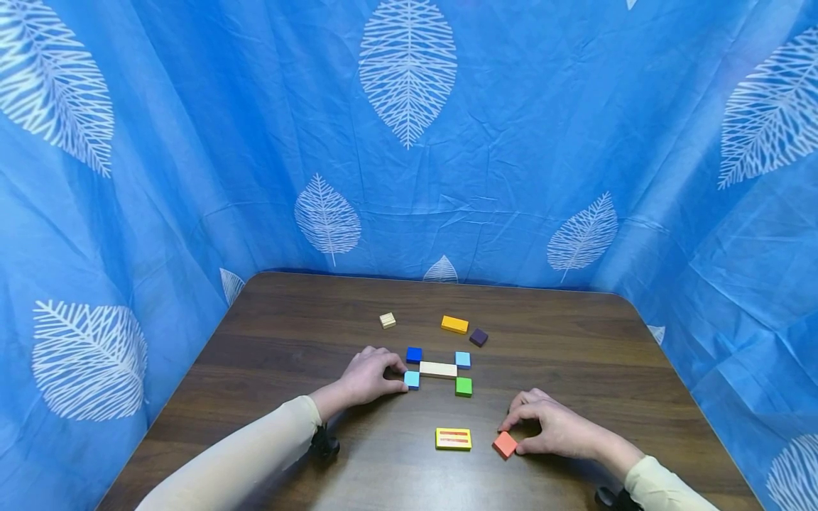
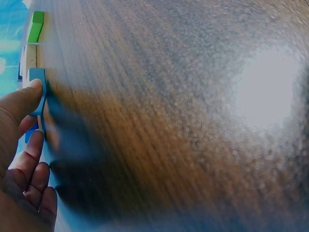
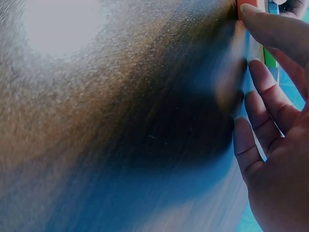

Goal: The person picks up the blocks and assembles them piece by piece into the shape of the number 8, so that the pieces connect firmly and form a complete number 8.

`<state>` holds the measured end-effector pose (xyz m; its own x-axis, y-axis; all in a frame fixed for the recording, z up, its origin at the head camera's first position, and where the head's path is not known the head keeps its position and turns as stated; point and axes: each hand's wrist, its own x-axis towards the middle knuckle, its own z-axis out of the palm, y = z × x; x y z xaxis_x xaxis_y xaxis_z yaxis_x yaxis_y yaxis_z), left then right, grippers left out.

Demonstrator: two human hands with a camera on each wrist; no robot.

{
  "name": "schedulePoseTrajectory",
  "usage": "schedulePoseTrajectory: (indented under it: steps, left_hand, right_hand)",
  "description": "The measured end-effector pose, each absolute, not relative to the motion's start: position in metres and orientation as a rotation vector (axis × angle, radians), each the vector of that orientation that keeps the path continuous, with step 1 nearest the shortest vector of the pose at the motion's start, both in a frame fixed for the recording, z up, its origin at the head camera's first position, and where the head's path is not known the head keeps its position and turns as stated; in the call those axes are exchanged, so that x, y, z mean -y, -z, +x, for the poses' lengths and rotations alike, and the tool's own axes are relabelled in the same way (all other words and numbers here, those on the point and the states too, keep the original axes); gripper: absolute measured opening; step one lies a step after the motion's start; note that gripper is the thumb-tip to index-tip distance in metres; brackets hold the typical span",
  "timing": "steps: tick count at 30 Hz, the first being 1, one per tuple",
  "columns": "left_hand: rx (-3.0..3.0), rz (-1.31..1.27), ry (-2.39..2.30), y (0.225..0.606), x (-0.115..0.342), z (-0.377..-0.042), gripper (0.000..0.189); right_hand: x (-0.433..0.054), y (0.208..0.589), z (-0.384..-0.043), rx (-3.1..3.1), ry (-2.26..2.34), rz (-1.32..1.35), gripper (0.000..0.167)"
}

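My left hand (image 1: 371,376) pinches a light blue block (image 1: 412,380) between thumb and index finger. That block sits at the near left corner of a cream bar-shaped block (image 1: 438,370). Around the bar's other corners lie a dark blue block (image 1: 414,355), another light blue block (image 1: 463,360) and a green block (image 1: 463,387). Nearer the front right, my right hand (image 1: 556,426) holds an orange block (image 1: 505,445) with its thumb and a finger. In the right wrist view the thumb lies on the orange block (image 3: 247,7), which is partly cut off.
A yellow block with red stripes (image 1: 453,439) lies left of the orange one. Toward the back are a small cream block (image 1: 388,320), an orange-yellow bar (image 1: 454,324) and a dark purple block (image 1: 478,337). A blue leaf-patterned curtain (image 1: 511,177) surrounds the brown table (image 1: 268,319).
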<state>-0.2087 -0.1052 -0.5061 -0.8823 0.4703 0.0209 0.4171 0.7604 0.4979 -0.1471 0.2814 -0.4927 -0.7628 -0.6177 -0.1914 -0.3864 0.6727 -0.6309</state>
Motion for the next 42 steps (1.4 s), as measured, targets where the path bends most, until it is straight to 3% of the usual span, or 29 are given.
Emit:
schedulePoseTrajectory:
  steps: [20,42]
  left_hand:
    - [-2.845,0.714,-0.764,0.507,0.105,-0.208,0.022]
    - [-2.857,0.716,-0.763,0.509,0.105,-0.210,0.022]
  right_hand:
    - [-0.274,0.501,-0.152,-2.651,0.836,-0.772,0.025]
    - [-0.220,0.510,-0.150,-2.960,0.871,-0.638,0.024]
